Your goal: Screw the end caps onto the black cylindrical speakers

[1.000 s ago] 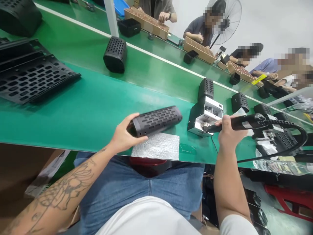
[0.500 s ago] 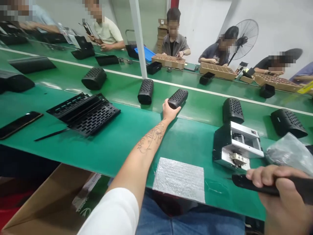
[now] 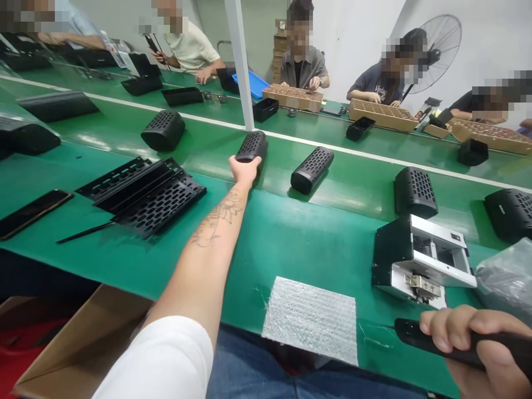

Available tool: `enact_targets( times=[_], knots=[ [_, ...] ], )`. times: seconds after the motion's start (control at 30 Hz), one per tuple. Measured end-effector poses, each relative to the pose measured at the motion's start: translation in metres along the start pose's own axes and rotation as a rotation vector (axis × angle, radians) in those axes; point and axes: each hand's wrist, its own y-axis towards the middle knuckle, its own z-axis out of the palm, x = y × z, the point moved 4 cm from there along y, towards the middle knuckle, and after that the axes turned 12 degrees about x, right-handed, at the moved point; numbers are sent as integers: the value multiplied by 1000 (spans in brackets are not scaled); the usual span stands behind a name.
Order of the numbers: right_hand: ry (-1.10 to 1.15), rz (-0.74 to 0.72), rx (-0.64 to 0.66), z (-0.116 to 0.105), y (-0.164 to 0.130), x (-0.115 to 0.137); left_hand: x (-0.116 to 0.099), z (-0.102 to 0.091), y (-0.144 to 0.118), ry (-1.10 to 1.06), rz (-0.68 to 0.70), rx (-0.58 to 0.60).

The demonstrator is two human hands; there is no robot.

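This is a factory assembly line. A long green surface (image 3: 316, 238) runs past the worker, and black perforated speaker housings (image 3: 311, 169) lie spaced along its middle lane. Several people (image 3: 303, 66) sit in a row at the far edge, bent over partitioned cardboard trays (image 3: 380, 115). A pedestal fan (image 3: 436, 44) stands against the white wall behind them.

Left arm fully extended forward, left hand (image 3: 244, 168) fingers curled in grasp; right hand (image 3: 477, 346) fisted low, near body.
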Motion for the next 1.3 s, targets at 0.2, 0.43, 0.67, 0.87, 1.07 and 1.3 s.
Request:
enact_targets(
  times=[0.2,0.43,0.67,0.87,1.07,1.3],
  knots=[
    [24,3,194,32,2,24,6,-100,-57,-92,226,194],
    [98,-30,348,47,-14,58,-4,-175,-232,211,511,770],
    [63,-104,235,62,-29,78,14,-135,-336,175,433,1259],
    [-29,-152,193,69,-31,69,21,-127,-350,124,409,1353],
    [-51,-156,212,73,-23,49,19,-128,-352,134,420,1334],
    [-51,-160,305,80,-22,38,19,-129,-352,158,414,1331]
  ],
)
